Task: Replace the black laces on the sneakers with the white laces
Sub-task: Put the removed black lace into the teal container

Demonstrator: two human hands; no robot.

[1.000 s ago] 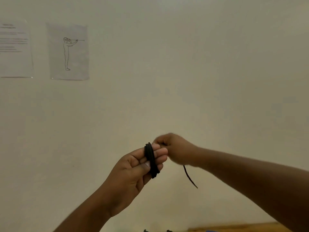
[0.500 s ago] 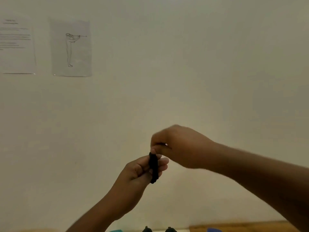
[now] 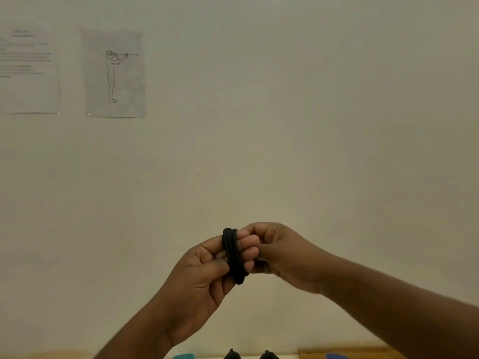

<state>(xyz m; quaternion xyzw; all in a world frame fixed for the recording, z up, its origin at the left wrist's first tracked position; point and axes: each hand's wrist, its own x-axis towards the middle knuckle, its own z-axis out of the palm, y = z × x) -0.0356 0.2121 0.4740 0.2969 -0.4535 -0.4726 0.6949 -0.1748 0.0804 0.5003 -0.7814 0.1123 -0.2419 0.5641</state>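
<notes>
Far left on the pale wall (image 3: 311, 125) hangs a printed text sheet (image 3: 27, 71), its lines too blurred to read, and just beside it a second sheet, a line drawing of a standing figure (image 3: 115, 73) holding a long thin object up to the head. Down in the middle, the left hand (image 3: 204, 275) is raised in front of the wall, palm toward the camera, and the black lace (image 3: 232, 255) is wound in a tight coil around its fingers, several loops stacked side by side; the thumb presses across the coil from below. Right against those fingertips comes the right hand (image 3: 280, 251), fingers curled in, touching the left hand at the upper edge of the coil; whether it pinches the lace end I cannot tell, its fingertips hidden behind the left fingers. At the bottom edge, a teal object (image 3: 183, 356), then two dark sneaker tips (image 3: 248, 354) just peeking in, a wooden surface (image 3: 350, 352) and a blue object (image 3: 335, 356) on it.
</notes>
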